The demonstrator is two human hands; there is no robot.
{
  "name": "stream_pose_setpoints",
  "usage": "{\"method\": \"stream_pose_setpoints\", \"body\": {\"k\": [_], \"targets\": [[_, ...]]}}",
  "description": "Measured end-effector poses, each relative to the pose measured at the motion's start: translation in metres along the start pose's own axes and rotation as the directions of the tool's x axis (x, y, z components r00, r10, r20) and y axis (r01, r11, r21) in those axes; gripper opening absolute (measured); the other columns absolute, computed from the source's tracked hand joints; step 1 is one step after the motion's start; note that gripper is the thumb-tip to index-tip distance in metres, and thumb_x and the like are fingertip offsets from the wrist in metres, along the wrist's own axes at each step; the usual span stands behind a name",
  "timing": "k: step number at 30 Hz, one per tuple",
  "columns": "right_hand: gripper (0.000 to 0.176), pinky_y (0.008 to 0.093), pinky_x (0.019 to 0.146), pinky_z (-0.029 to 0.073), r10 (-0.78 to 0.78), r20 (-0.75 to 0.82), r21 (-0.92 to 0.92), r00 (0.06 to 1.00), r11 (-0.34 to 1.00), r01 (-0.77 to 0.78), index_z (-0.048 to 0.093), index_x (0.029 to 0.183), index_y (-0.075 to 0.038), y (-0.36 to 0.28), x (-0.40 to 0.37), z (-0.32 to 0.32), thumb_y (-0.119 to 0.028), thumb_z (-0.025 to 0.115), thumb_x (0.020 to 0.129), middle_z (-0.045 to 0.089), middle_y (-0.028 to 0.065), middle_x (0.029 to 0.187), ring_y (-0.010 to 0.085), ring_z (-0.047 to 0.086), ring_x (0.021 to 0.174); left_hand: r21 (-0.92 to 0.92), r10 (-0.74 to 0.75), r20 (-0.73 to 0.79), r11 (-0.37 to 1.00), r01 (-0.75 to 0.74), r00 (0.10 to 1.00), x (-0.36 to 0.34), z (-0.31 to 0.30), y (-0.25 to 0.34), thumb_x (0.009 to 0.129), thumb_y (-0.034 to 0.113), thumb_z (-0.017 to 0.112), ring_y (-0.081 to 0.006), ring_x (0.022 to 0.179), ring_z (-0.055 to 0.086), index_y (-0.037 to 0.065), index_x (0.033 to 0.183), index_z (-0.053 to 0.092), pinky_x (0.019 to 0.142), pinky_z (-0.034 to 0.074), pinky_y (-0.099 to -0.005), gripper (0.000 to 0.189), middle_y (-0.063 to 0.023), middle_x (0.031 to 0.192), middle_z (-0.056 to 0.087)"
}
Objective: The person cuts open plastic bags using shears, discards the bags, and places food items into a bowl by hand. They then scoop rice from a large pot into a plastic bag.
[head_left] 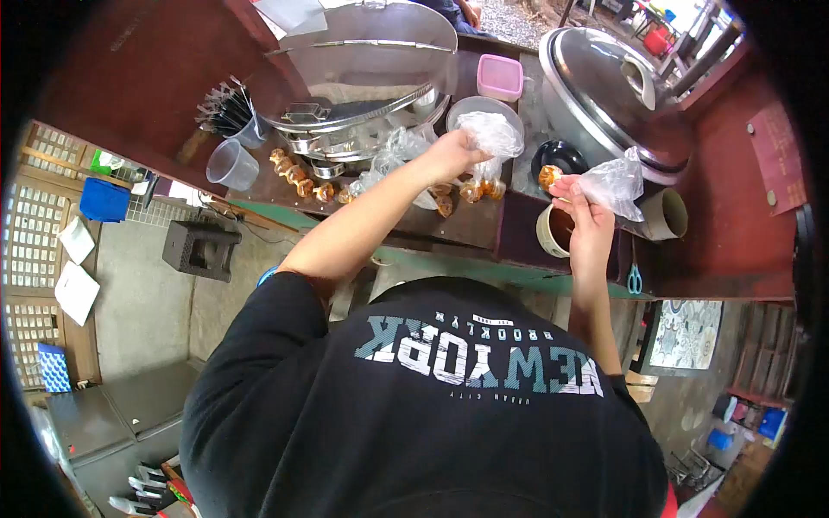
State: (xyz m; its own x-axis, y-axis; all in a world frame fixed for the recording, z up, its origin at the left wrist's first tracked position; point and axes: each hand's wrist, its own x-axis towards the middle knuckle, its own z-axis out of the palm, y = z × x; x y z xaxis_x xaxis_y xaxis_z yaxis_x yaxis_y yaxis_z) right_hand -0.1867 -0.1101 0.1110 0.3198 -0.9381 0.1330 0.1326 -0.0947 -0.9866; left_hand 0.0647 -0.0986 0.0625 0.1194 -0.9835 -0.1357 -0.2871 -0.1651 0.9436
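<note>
We pinch a crumpled clear plastic bag (494,134) in our left hand (451,157) above the dark wooden counter (516,226), while our right hand (580,207) closes its fingers on a second thin clear plastic bag (615,180) and a glazed brown food ball (550,177), just above a beige round cup (546,233).

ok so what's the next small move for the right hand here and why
Probably carry the ball in the right hand across to the plastic bag that the left hand holds up. That bag already has several similar balls at its bottom, and the ball is held bare, outside the crumpled bag in that hand.
</note>
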Motion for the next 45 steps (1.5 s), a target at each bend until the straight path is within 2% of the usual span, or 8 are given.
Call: {"method": "stream_pose_setpoints", "body": {"k": [7, 8, 11, 20, 27, 31, 41, 45], "targets": [[0.024, 0.0260, 0.075, 0.049, -0.041, -0.060, -0.058, 0.997, 0.998, 0.038, 0.063, 0.100, 0.004, -0.013, -0.006, -0.012, -0.018, 0.053, 0.096, 0.066, 0.0089, 0.094, 0.0150, 0.064, 0.083, 0.269, 0.001, 0.101, 0.963, -0.029, 0.995, -0.011, -0.008, 0.040, 0.083, 0.017, 0.062, -0.0231, 0.076, 0.063, -0.002, 0.095, 0.064, 0.070, 0.049, -0.0375, 0.023, -0.0141, 0.080, 0.066], [0.024, 0.0254, 0.074, 0.049, -0.059, -0.069, -0.104, 0.996, 0.993, 0.051, 0.064, 0.099, 0.004, -0.017, -0.008, -0.013, -0.018, 0.053, 0.096, 0.066, 0.0086, 0.093, 0.0138, 0.063, 0.082, 0.406, 0.277, 0.055, 0.871, -0.275, 0.959, -0.009, -0.001, 0.023, 0.080, 0.017, 0.061, -0.0336, 0.080, 0.064, -0.004, 0.093, 0.064, 0.071, 0.050, -0.0424, 0.024, -0.0236, 0.083, 0.064], [0.028, 0.0255, 0.075, 0.046, -0.121, -0.003, -0.246, 0.993, 0.962, 0.116, 0.066, 0.098, 0.004, -0.019, -0.011, -0.021, -0.021, 0.054, 0.095, 0.065, 0.0052, 0.087, 0.0112, 0.059, 0.079, 0.625, 0.035, 0.074, 0.777, -0.074, 0.997, -0.045, 0.023, 0.041, 0.076, 0.013, 0.058, -0.0383, 0.080, 0.064, -0.003, 0.090, 0.064, 0.073, 0.051, -0.0464, 0.022, -0.0254, 0.084, 0.064], [0.015, 0.0249, 0.066, 0.048, 0.120, 0.123, -0.061, 0.985, 0.992, -0.113, 0.062, 0.098, 0.005, 0.015, 0.000, -0.005, -0.008, 0.056, 0.092, 0.066, 0.0086, 0.088, 0.0131, 0.061, 0.074, 0.362, 0.388, -0.080, 0.869, -0.336, 0.918, -0.029, 0.038, -0.002, 0.077, 0.000, 0.054, -0.0312, 0.099, 0.062, 0.003, 0.105, 0.062, 0.088, 0.047, -0.0386, 0.030, -0.0175, 0.099, 0.066], [0.016, 0.0445, 0.080, 0.047, -0.274, 0.309, -0.612, 0.911, 0.676, 0.411, 0.064, 0.091, 0.002, 0.062, 0.022, 0.026, -0.007, 0.057, 0.081, 0.062, 0.0221, 0.091, 0.0407, 0.059, 0.089, 0.458, 0.682, 0.209, 0.565, -0.686, 0.701, -0.033, 0.040, -0.058, 0.073, 0.001, 0.060, -0.0348, 0.109, 0.054, 0.004, 0.109, 0.058, 0.094, 0.044, -0.0398, 0.036, -0.0200, 0.121, 0.054], [0.028, 0.0443, 0.086, 0.046, 0.000, 0.546, -0.660, 0.838, 0.616, 0.430, 0.061, 0.105, 0.000, 0.113, 0.021, 0.032, -0.004, 0.051, 0.079, 0.062, 0.0213, 0.102, 0.0394, 0.058, 0.097, 0.609, 0.565, 0.251, 0.539, -0.582, 0.786, -0.063, 0.041, -0.072, 0.072, 0.004, 0.059, -0.0403, 0.124, 0.042, 0.004, 0.116, 0.058, 0.107, 0.030, -0.0449, 0.044, -0.0229, 0.129, 0.046], [0.018, 0.0413, 0.081, 0.049, -0.162, 0.320, -0.713, 0.934, 0.607, 0.350, 0.064, 0.096, -0.003, -0.012, -0.009, -0.021, -0.006, 0.055, 0.081, 0.063, 0.0174, 0.097, 0.0344, 0.061, 0.092, 0.534, 0.512, -0.163, 0.764, -0.361, 0.843, -0.090, 0.036, -0.029, 0.065, -0.011, 0.053, -0.0446, 0.123, 0.037, 0.006, 0.112, 0.054, 0.102, 0.035, -0.0465, 0.051, -0.0240, 0.135, 0.034], [0.014, 0.0385, 0.072, 0.050, -0.314, -0.240, -0.820, 0.919, 0.572, -0.019, 0.067, 0.090, -0.005, -0.033, -0.012, -0.120, -0.014, 0.057, 0.085, 0.066, 0.0162, 0.087, 0.0320, 0.064, 0.079, 0.543, 0.553, -0.297, 0.768, -0.338, 0.779, -0.095, 0.028, -0.025, 0.071, -0.008, 0.057, -0.0349, 0.117, 0.044, 0.003, 0.104, 0.057, 0.097, 0.041, -0.0411, 0.035, -0.0178, 0.126, 0.042]]}}
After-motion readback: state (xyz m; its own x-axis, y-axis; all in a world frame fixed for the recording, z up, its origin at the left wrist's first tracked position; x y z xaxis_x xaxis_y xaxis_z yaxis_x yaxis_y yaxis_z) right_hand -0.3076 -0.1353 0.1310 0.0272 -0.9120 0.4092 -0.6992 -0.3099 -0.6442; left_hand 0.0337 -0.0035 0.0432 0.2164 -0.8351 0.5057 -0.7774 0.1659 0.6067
